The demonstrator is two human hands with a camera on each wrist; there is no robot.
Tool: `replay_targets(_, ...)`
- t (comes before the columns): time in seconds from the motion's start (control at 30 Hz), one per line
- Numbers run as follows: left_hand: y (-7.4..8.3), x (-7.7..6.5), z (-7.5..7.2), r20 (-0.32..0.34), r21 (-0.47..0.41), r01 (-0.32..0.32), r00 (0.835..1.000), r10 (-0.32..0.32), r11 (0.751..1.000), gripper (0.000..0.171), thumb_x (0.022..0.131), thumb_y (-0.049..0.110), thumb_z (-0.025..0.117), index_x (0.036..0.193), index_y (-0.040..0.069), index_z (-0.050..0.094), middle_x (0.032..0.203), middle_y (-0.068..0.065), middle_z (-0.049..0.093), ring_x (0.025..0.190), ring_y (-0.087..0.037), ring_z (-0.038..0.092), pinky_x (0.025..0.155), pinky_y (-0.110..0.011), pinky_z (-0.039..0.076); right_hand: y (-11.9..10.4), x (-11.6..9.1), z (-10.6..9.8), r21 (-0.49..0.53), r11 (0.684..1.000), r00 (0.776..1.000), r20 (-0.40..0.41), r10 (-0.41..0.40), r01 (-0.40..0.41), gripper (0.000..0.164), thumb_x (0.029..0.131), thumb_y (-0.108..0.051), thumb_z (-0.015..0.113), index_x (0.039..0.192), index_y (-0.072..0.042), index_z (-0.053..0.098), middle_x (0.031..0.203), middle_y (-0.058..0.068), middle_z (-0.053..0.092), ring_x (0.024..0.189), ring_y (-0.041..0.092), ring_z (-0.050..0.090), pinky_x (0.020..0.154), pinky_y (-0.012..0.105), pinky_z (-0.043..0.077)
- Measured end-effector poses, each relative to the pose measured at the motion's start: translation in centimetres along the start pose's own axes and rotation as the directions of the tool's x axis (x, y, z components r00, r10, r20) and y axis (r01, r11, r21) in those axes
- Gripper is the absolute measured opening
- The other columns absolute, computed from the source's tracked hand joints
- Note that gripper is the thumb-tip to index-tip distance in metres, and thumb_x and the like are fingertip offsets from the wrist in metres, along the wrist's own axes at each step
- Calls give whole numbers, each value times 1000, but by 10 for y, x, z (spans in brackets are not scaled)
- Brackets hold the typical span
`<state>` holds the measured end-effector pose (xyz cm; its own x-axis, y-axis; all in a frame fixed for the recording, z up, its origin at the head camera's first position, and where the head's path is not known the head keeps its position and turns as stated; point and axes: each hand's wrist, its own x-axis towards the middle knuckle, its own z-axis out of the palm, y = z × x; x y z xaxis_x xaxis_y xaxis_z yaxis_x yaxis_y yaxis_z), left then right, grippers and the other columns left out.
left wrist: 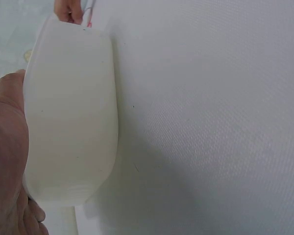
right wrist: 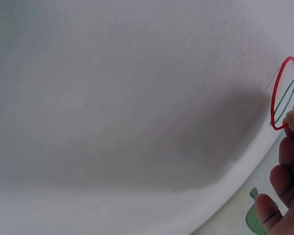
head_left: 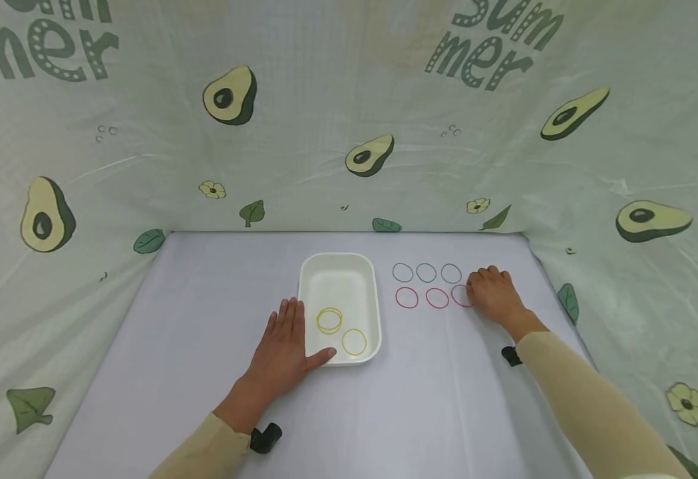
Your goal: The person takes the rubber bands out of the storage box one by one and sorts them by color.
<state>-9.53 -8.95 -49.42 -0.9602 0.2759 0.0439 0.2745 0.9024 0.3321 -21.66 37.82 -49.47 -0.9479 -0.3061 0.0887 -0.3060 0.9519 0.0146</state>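
Note:
My right hand [head_left: 494, 294] pinches the edge of a red rubber band [right wrist: 274, 100] between thumb and fingertip, at the right end of a row of red bands. Two more red bands [head_left: 406, 287] lie to its left, and three green bands [head_left: 402, 263] form a row behind them. With straight fingers, my left hand [head_left: 283, 349] rests along the left side of a white plastic tray [head_left: 339, 266], its thumb over the front left corner. Inside the tray are yellow bands [head_left: 354, 329], two of them overlapping. From the left wrist, the tray's outer wall [left wrist: 71, 112] hides much of that hand.
A white cloth [head_left: 420, 412] covers the table. Pale curtains printed with avocados [head_left: 369, 156] and leaves hang behind it and along both sides. A small black device [head_left: 267, 438] is strapped on each wrist, below the beige sleeves.

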Motion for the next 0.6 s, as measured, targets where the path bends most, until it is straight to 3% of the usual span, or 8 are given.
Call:
replay_targets(0.17,0,0,0,-5,6,-7,1000,7,1000,115,96,72,60,162,-13,21,171,-32,20,162,-45,15,130,-59,20,-1,2,3,-12,1000,1000,14,6,-6,15,102,-11,57,101,3,65,93,16,62,100,40,54,86,58,44)
replay_targets(0.37,1,1,-2,0,3,-5,1000,5,1000,114,96,72,59,163,-12,19,171,-32,18,162,-45,13,130,-59,18,-14,11,-1,-13,1000,995,-96,3,-5,12,101,-12,64,102,0,65,96,17,64,102,41,54,89,61,44)
replay_targets(0.47,2,1,-3,8,-3,-2,1000,2,1000,114,96,71,60,162,-13,20,171,-32,19,162,-45,13,130,-59,19,-38,23,-10,37,999,985,-175,3,4,11,101,-12,67,104,-1,68,101,18,67,103,41,55,90,61,46)
replay_targets(0.6,2,1,-2,11,-1,4,1000,-4,1000,114,96,71,61,162,-13,21,171,-32,19,162,-45,14,130,-59,19,-89,43,-29,179,982,973,-228,-21,63,10,102,-13,69,106,-4,72,103,15,69,103,37,58,90,56,47)
